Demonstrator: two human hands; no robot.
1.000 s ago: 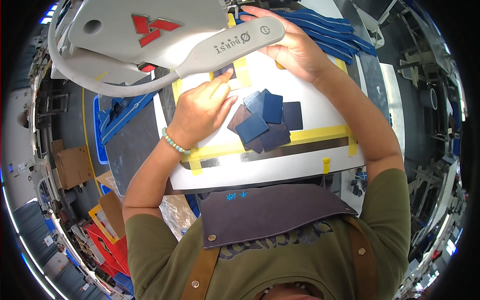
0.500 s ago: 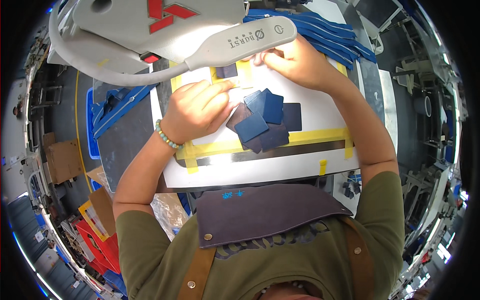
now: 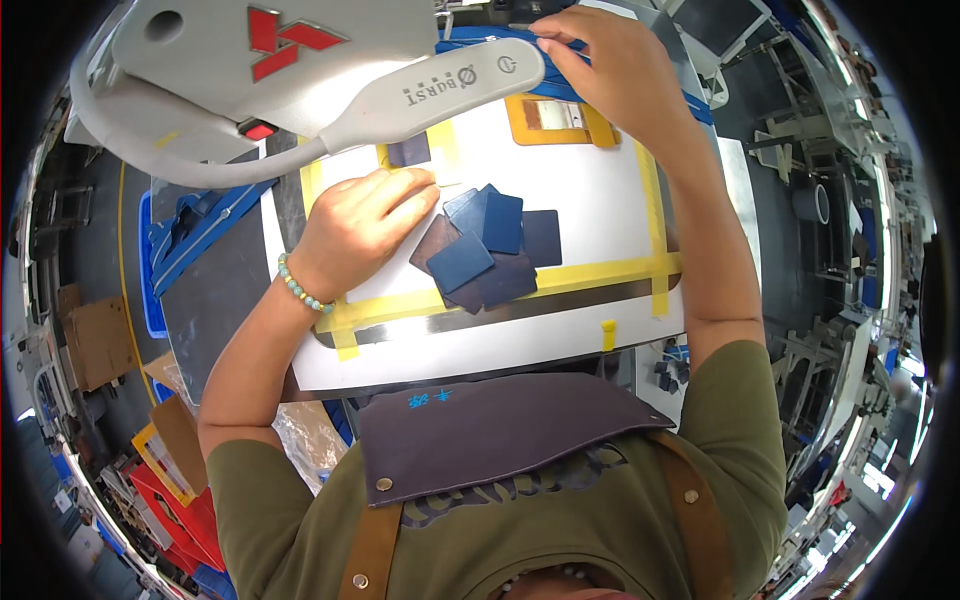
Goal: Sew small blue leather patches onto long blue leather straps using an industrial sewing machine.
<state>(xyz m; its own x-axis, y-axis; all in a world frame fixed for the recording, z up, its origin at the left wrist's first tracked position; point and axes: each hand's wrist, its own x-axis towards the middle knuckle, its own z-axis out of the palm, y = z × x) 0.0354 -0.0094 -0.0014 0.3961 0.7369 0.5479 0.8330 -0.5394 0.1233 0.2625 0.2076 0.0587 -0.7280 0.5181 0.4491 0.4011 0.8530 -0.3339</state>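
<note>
My left hand (image 3: 362,225), a beaded bracelet at its wrist, rests on the white work surface (image 3: 600,190), fingers curled together. Its fingertips lie just below a dark patch (image 3: 409,152) framed by yellow tape; anything pinched there is hidden. My right hand (image 3: 612,75) is raised at the far side over blue zippered strips (image 3: 470,38), thumb and forefinger apart with nothing visible between them. Right of my left hand lies a loose overlapping pile of dark blue and brownish rectangular patches (image 3: 488,250). An orange-yellow frame piece with a window (image 3: 520,120) lies below my right hand.
A grey sewing machine head (image 3: 200,90) with a flexible-neck lamp (image 3: 430,95) overhangs the far left of the surface. Yellow tape (image 3: 590,272) borders the white sheet. More blue zippered strips (image 3: 215,225) lie at the left, beside a blue bin (image 3: 150,270).
My right hand has moved up and away from the tape area to the blue strips, uncovering the orange-yellow frame piece. My left fingers have drawn back and curled. The view has shifted slightly.
</note>
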